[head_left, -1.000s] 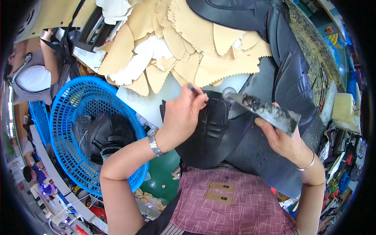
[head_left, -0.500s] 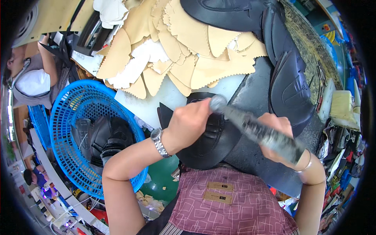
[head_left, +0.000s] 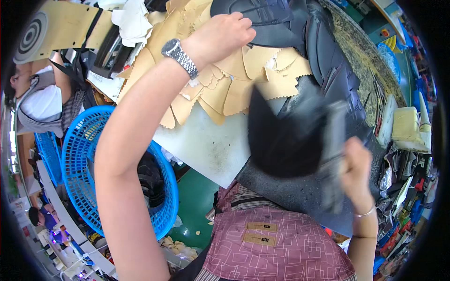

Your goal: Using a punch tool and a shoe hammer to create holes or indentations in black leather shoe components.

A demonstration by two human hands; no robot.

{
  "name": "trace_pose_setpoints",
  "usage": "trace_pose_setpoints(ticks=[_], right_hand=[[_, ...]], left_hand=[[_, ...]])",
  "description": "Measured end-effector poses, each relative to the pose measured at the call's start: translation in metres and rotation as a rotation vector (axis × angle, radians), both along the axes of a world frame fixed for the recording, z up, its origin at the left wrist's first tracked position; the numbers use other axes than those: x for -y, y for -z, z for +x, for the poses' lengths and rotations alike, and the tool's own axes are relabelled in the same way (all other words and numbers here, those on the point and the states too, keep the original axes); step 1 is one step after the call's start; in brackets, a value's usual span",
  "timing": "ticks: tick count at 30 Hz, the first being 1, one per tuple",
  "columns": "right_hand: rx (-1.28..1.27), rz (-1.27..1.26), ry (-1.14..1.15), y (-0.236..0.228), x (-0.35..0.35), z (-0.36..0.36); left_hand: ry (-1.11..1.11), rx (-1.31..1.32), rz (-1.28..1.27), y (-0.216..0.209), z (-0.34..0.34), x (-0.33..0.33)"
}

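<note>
My left hand point(head_left: 225, 37) reaches to the far side, its fingers curled closed at the edge of a black leather shoe piece point(head_left: 269, 23). What lies between its fingertips is hidden. My right hand point(head_left: 356, 168), smeared by motion, grips a grey metal hammer point(head_left: 333, 159) that is a long blur. Left of the hammer shows a loose black piece point(head_left: 286, 140) with a pointed corner, also blurred. It appears over the dark work slab point(head_left: 281, 187); whether it touches anything I cannot tell.
Tan zigzag-edged pieces point(head_left: 276, 79) spread over a white board point(head_left: 201, 145). More black pieces point(head_left: 323, 51) fan along the far right. A blue basket point(head_left: 79, 187) with black shoe parts stands at left, a person point(head_left: 47, 98) beyond. A yellowish container point(head_left: 408, 129) sits at right.
My left hand has left the slab and moved far and left to the black pieces. The hammer has swung right and turned upright. The black piece has shifted right and blurred.
</note>
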State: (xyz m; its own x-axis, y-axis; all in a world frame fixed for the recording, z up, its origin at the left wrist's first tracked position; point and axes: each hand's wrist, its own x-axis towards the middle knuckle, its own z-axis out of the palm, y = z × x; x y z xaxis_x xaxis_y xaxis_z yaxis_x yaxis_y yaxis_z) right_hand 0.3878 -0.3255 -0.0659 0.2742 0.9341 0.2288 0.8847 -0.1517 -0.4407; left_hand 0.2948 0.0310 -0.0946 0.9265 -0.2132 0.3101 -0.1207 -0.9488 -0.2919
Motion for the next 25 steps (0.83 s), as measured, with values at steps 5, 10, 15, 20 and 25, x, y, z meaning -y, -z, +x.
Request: trace_pose_setpoints(ticks=[5, 10, 15, 20, 25], right_hand=[[0.100, -0.146, 0.603, 0.029, 0.044, 0.090], [0.302, -0.126, 0.590, 0.027, 0.040, 0.081], [-0.330, -0.114, 0.124, -0.012, -0.011, 0.020], [-0.448, -0.217, -0.266, 0.002, -0.037, -0.037], [-0.363, -0.310, -0.306, 0.007, -0.038, -0.049]], left_hand=[[0.055, 0.032, -0.252, -0.035, -0.011, 0.032], [0.126, -0.486, -0.484, -0.069, -0.117, 0.168], [0.063, -0.666, -1.089, -0.020, -0.159, 0.197], [-0.765, -0.304, -1.719, -0.027, -0.151, 0.157], [-0.750, 0.109, -1.977, 0.032, -0.163, 0.146]])
